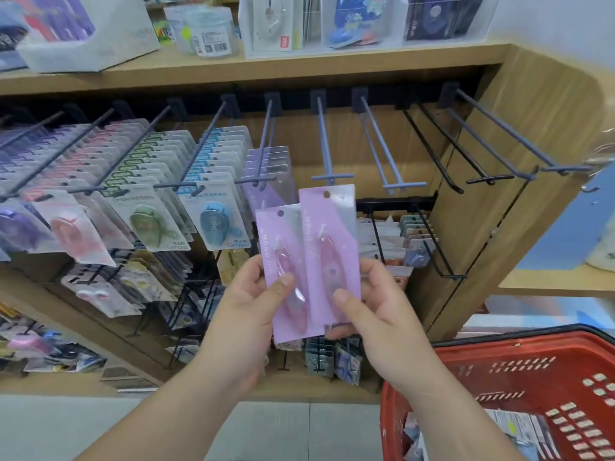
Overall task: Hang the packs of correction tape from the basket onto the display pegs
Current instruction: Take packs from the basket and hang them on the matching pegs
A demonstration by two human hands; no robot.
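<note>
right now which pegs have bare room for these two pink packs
The two blue-grey pegs right of the purple packs are bare, as are the dark pegs beyond, toward the wooden side panel. Left of the purple packs every peg is crowded to its tip.

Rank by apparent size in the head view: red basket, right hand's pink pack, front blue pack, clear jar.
1. red basket (partly cropped)
2. pink pack (nearest camera)
3. blue pack and clear jar: look alike, not ranked
</note>
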